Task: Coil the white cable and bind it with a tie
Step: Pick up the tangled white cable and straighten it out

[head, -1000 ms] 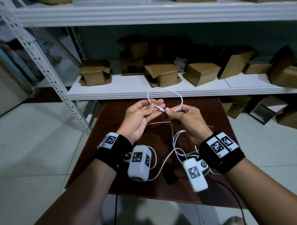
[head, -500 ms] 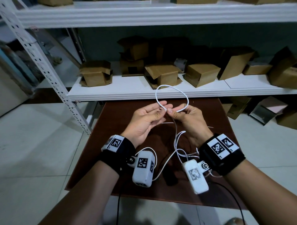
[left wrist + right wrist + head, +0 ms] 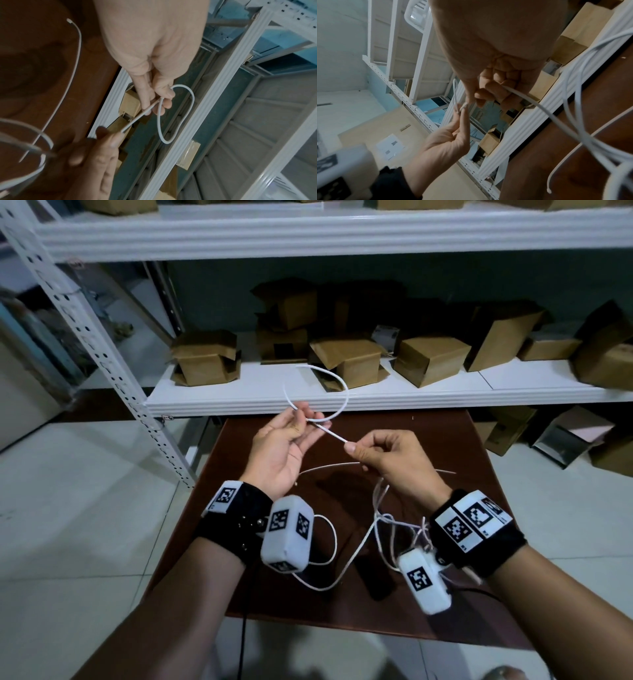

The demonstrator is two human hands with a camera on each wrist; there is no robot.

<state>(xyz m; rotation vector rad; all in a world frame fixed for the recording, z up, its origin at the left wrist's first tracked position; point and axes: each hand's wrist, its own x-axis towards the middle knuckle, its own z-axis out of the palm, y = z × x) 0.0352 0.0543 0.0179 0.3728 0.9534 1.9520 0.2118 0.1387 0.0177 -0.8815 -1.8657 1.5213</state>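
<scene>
Two hands are on the white cable [image 3: 337, 392], both raised above the brown surface [image 3: 445, 604]. My left hand [image 3: 281, 450] pinches the cable between thumb and fingers [image 3: 147, 102] at the point where a loop closes; in the left wrist view the loop stands out beyond the fingertips, and in the head view it arcs up in front of the lower shelf [image 3: 376, 397]. From that pinch a short straight run of cable crosses to my right hand [image 3: 394, 460], whose thumb and curled fingers [image 3: 489, 93] grip it; the two hands are near each other but apart. Behind the right hand the cable drops in loose, tangled strands [image 3: 380, 518] over the surface, passing beside the right wrist camera [image 3: 424, 580] and curving round by the left wrist camera [image 3: 287, 534]. One thin white strand [image 3: 329, 466] lies on the surface between the hands; I cannot tell whether it is the tie or more cable. In the left wrist view a free cable end with a small plug [image 3: 69, 21] lies on the surface. Black wristbands [image 3: 479, 532] with printed square markers sit on both wrists. Several brown cardboard boxes [image 3: 431, 359] stand on the lower shelf, some with open flaps. Pale floor tiles [image 3: 68, 508] surround the surface.
</scene>
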